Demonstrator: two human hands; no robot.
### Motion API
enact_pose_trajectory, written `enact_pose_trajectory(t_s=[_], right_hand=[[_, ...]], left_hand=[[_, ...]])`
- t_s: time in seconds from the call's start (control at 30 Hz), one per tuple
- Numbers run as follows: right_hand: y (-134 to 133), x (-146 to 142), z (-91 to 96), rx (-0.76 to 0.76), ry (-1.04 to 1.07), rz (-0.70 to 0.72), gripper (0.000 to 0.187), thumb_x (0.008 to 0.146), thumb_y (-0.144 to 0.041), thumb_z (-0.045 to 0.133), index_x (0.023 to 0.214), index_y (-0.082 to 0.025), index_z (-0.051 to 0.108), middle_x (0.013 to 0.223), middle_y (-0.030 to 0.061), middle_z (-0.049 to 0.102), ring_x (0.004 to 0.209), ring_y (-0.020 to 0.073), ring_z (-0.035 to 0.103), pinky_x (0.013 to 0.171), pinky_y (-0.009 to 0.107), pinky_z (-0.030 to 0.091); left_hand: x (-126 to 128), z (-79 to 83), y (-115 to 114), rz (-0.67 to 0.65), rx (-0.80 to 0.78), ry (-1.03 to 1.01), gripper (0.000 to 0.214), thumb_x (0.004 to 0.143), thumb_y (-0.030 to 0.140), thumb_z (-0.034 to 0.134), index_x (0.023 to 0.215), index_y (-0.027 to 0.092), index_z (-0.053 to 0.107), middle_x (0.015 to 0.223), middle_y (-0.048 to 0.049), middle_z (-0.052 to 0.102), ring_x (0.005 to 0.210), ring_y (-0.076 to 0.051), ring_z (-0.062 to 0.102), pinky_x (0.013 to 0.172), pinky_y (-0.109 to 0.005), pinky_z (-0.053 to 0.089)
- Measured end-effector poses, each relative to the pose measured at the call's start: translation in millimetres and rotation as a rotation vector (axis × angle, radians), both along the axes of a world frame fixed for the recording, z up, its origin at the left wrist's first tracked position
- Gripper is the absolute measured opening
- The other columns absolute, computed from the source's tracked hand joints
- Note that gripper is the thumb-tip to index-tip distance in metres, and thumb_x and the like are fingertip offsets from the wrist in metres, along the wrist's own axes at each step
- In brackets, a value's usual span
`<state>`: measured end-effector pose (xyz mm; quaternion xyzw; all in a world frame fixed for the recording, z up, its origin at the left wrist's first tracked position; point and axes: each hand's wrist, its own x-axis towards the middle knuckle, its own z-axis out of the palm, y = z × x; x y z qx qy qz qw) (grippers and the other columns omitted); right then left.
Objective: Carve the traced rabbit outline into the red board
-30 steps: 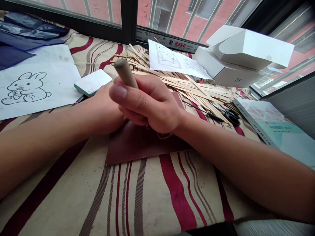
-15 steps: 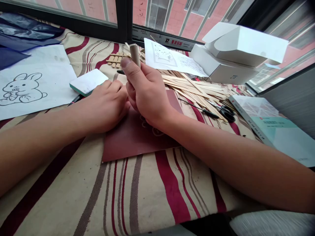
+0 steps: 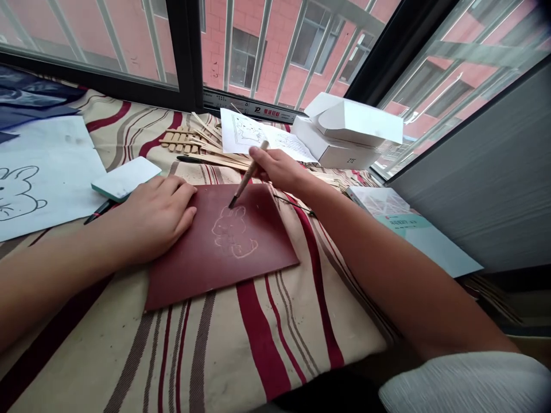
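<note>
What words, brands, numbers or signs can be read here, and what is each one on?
"ZTE": on the front of the white box.
"P", a dark logo: on the window frame strip.
Red Chinese characters beside it, seemingly ending "铝材": same strip; its smaller print is unreadable.
Book cover: lettering too blurred.
Paper sheet by the box: writing too small.

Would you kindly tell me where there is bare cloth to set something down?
The widest bare patch of striped cloth lies between the board and the cloth's near edge. A smaller one lies between the rabbit drawing, the wooden sticks and the window frame. Beyond the board it is crowded with those sticks, a printed sheet and a white box.
</note>
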<state>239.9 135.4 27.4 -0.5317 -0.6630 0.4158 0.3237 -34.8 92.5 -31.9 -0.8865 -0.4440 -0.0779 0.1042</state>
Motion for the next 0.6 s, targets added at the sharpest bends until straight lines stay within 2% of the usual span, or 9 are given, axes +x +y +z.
enact_pose_trajectory(t_s=[0.07,0.13,0.23,0.27,0.33,0.4,0.5,0.57,0.6], right_hand=[[1.7,14.6,-3.0,-0.001,-0.191,-0.054,0.052,0.113,-0.051,0.041,0.081,-0.017,0.06,0.068,0.0008,0.056,0.052,0.0096,0.04,0.05,0.027,0.032],[-2.4,27.6,-2.5,0.019,-0.459,-0.054,0.049,0.115,-0.048,0.03,0.093,-0.018,0.06,0.075,0.0038,0.063,0.054,0.0117,0.043,0.054,0.029,0.036],[-15.9,48.8,3.5,0.054,-0.645,-0.057,0.015,0.103,-0.032,0.058,0.097,-0.018,0.061,0.085,0.0081,0.071,0.066,0.0161,0.053,0.062,0.03,0.037],[-21.3,55.8,5.5,0.07,-0.698,-0.026,0.011,0.097,-0.028,0.066,0.092,-0.019,0.062,0.087,0.0082,0.07,0.071,0.0177,0.054,0.064,0.031,0.036],[-31.8,67.7,7.5,0.041,-0.767,0.096,0.011,0.088,-0.027,0.076,0.087,-0.021,0.066,0.088,0.0069,0.072,0.076,0.0208,0.058,0.068,0.032,0.038],[-40.3,76.4,6.9,0.062,-0.901,0.179,0.011,0.088,-0.027,0.071,0.097,-0.022,0.067,0.099,0.0086,0.074,0.086,0.0243,0.063,0.074,0.033,0.042],[-47.7,86.5,6.2,0.059,-1.075,0.217,0.024,0.091,-0.027,0.063,0.114,-0.022,0.061,0.095,0.0093,0.073,0.083,0.0263,0.065,0.071,0.035,0.045],[-50.4,93.8,10.2,0.026,-1.018,0.236,0.029,0.089,-0.027,0.064,0.117,-0.024,0.059,0.09,0.0068,0.073,0.073,0.0236,0.064,0.065,0.035,0.046],[-51.8,97.3,13.7,0.02,-0.92,0.244,0.03,0.088,-0.028,0.066,0.117,-0.025,0.059,0.086,0.0049,0.072,0.066,0.0209,0.062,0.06,0.033,0.045]], left_hand=[[1.3,1.9,-0.6,0.019,-0.006,0.006,0.052,0.108,0.037,0.02,0.125,0.009,0.06,0.129,-0.0219,0.061,0.116,-0.036,0.058,0.107,-0.054,0.049],[2.7,4.1,-1.1,0.032,-0.03,0.015,0.055,0.106,0.039,0.018,0.123,0.01,0.062,0.129,-0.0218,0.062,0.116,-0.036,0.059,0.107,-0.054,0.05],[5.5,8.1,-2.7,0.053,-0.083,0.004,0.059,0.103,0.04,0.018,0.125,0.009,0.063,0.13,-0.0231,0.063,0.118,-0.038,0.06,0.109,-0.057,0.05],[6.4,9.4,-3.5,0.067,-0.103,-0.006,0.059,0.102,0.04,0.019,0.125,0.009,0.063,0.132,-0.0233,0.063,0.12,-0.039,0.06,0.11,-0.057,0.05],[8.1,11.5,-5.1,0.09,-0.139,-0.019,0.058,0.101,0.04,0.021,0.127,0.01,0.063,0.135,-0.0231,0.062,0.123,-0.039,0.059,0.111,-0.058,0.049],[9.0,12.9,-6.6,0.104,-0.16,-0.021,0.058,0.101,0.04,0.022,0.128,0.01,0.063,0.138,-0.0228,0.061,0.126,-0.039,0.058,0.113,-0.059,0.048],[9.3,14.5,-8.2,0.111,-0.165,-0.02,0.056,0.101,0.039,0.023,0.129,0.01,0.063,0.14,-0.0229,0.06,0.129,-0.039,0.057,0.115,-0.059,0.048],[9.6,15.6,-9.0,0.113,-0.171,-0.018,0.054,0.101,0.038,0.025,0.128,0.011,0.063,0.14,-0.0229,0.06,0.129,-0.039,0.057,0.114,-0.059,0.048],[9.9,16.2,-9.3,0.114,-0.176,-0.017,0.053,0.102,0.038,0.026,0.128,0.011,0.063,0.14,-0.0229,0.06,0.129,-0.039,0.057,0.114,-0.059,0.048]])
